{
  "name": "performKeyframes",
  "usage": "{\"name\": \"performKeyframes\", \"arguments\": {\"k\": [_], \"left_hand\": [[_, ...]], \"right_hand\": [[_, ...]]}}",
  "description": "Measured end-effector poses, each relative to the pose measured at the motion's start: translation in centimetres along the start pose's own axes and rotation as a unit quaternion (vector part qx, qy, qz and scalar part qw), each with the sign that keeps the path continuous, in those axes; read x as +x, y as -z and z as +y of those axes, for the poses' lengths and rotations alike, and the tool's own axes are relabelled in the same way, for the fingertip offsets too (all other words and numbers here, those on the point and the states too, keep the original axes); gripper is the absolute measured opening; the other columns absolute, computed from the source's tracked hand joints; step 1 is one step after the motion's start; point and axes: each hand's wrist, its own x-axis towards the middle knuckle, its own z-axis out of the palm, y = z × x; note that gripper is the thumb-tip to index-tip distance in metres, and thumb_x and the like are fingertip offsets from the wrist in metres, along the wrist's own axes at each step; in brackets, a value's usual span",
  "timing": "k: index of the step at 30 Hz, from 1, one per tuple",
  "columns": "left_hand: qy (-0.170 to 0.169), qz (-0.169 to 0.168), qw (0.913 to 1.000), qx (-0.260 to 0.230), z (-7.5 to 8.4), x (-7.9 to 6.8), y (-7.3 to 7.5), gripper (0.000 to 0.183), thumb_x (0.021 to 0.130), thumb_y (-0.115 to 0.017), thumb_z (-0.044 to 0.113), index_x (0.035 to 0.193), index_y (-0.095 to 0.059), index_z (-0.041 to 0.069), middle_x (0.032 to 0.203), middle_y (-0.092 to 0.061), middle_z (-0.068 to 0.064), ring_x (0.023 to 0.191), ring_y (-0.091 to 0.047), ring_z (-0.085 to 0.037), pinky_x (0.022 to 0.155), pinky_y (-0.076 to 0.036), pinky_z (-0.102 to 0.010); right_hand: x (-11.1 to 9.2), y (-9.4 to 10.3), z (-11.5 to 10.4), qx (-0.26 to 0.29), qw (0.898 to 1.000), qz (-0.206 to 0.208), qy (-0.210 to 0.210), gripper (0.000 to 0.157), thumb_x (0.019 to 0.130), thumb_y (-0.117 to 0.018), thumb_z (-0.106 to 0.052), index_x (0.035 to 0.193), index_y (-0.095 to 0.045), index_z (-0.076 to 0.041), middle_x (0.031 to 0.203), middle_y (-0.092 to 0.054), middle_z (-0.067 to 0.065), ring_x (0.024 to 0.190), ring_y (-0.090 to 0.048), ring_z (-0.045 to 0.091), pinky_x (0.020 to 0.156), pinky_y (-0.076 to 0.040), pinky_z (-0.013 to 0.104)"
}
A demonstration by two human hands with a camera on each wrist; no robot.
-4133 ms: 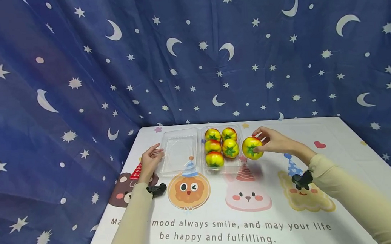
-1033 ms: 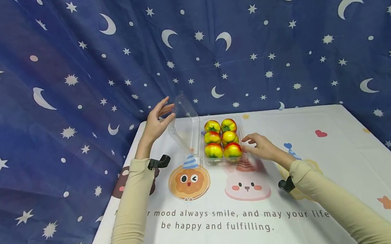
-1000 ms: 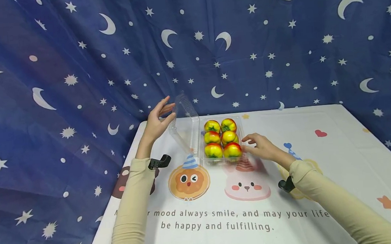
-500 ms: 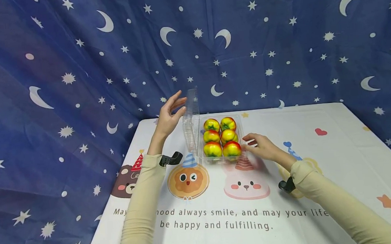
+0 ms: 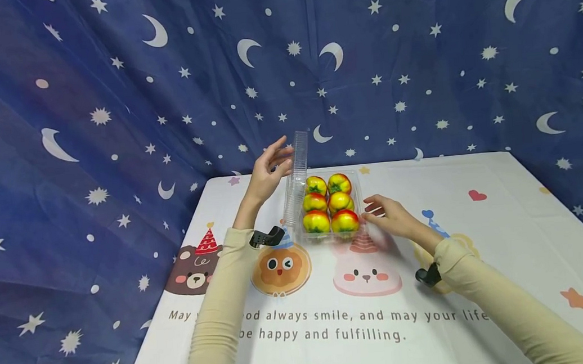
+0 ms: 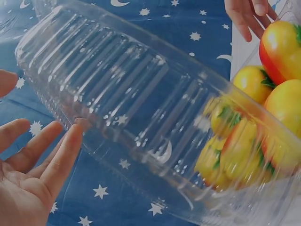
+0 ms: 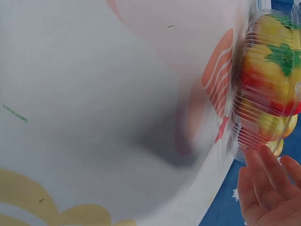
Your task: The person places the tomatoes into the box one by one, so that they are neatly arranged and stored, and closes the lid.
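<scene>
A clear plastic clamshell box (image 5: 358,194) sits on the table, filled with two rows of yellow-red persimmon-like fruits (image 5: 344,221) with green leafy tops. Its hinged lid (image 5: 298,167) stands raised on the left, leaning slightly over the left row. Against the outer face of the lid (image 6: 117,89), my left hand (image 5: 269,173) rests its extended fingertips, the thumb apart from it. My right hand (image 5: 390,215) is at the box's right side, fingers loosely extended with the tips at the wall, as the right wrist view shows; the hand (image 7: 270,193) holds no fruit.
A white cloth (image 5: 334,359) printed with cartoon animals and lettering covers the table. Behind and to the left hangs a dark blue curtain (image 5: 163,84) with moons and stars. Each wrist carries a black camera mount (image 5: 267,237).
Earlier, my right hand held a fruit beside the box while the lid lay flat; that fruit is now inside. My left hand has swung the lid up and rightward. The right hand stays nearly still lately.
</scene>
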Motion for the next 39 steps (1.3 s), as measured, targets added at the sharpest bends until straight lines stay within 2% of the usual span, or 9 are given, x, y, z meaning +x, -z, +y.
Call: {"name": "performKeyframes", "arguments": {"k": [8,15,20,27,33,39], "left_hand": [[-0.002,-0.015,0.9996,0.025,-0.1,-0.1,-1.5,0.055,0.098,-0.056,0.001,0.148,-0.036,-0.007,0.133,-0.052,-0.033,0.119,-0.054,-0.045,0.095,-0.051,-0.047],[0.0,-0.027,0.9994,0.023,-0.4,-0.2,-2.9,0.054,0.098,-0.056,0.001,0.147,-0.037,-0.008,0.128,-0.056,-0.034,0.119,-0.054,-0.045,0.099,-0.048,-0.049],[-0.001,-0.031,0.9993,0.019,-0.7,-0.4,-3.8,0.055,0.098,-0.056,0.002,0.148,-0.036,-0.007,0.13,-0.055,-0.033,0.123,-0.051,-0.045,0.102,-0.044,-0.055],[-0.006,-0.044,0.9984,0.037,-1.0,-0.4,-5.2,0.056,0.097,-0.056,0.002,0.147,-0.035,-0.009,0.132,-0.054,-0.034,0.124,-0.049,-0.047,0.102,-0.042,-0.057],[-0.003,-0.054,0.9972,0.051,-1.1,-0.3,-6.3,0.056,0.096,-0.057,0.002,0.146,-0.036,-0.011,0.131,-0.054,-0.033,0.125,-0.049,-0.047,0.103,-0.044,-0.053],[-0.013,-0.061,0.9961,0.062,-1.3,-0.3,-7.1,0.056,0.095,-0.056,0.001,0.145,-0.036,-0.012,0.129,-0.055,-0.034,0.123,-0.05,-0.048,0.101,-0.043,-0.058]], "right_hand": [[-0.1,0.0,0.2,-0.001,1.0,0.01,-0.005,0.048,0.097,-0.063,-0.021,0.131,-0.051,0.009,0.112,-0.065,0.026,0.098,-0.065,0.038,0.088,-0.053,0.051],[-0.4,0.4,0.2,0.003,1.0,0.019,-0.015,0.048,0.097,-0.062,-0.02,0.132,-0.05,0.01,0.112,-0.066,0.027,0.096,-0.065,0.038,0.088,-0.053,0.051],[-0.6,0.5,0.5,0.002,0.999,0.024,-0.022,0.048,0.097,-0.062,-0.021,0.132,-0.051,0.009,0.113,-0.066,0.026,0.096,-0.066,0.037,0.09,-0.052,0.051],[-0.8,0.6,0.7,0.013,0.999,0.033,-0.033,0.046,0.097,-0.062,-0.019,0.131,-0.052,0.008,0.112,-0.067,0.025,0.096,-0.066,0.037,0.089,-0.053,0.051],[-0.9,0.5,0.7,0.033,0.998,0.037,-0.047,0.047,0.097,-0.06,-0.02,0.132,-0.051,0.009,0.111,-0.067,0.025,0.095,-0.067,0.038,0.081,-0.056,0.043],[-0.9,0.4,0.4,0.053,0.996,0.04,-0.059,0.048,0.098,-0.059,-0.021,0.132,-0.05,0.011,0.109,-0.067,0.025,0.095,-0.066,0.041,0.075,-0.054,0.031]]}}
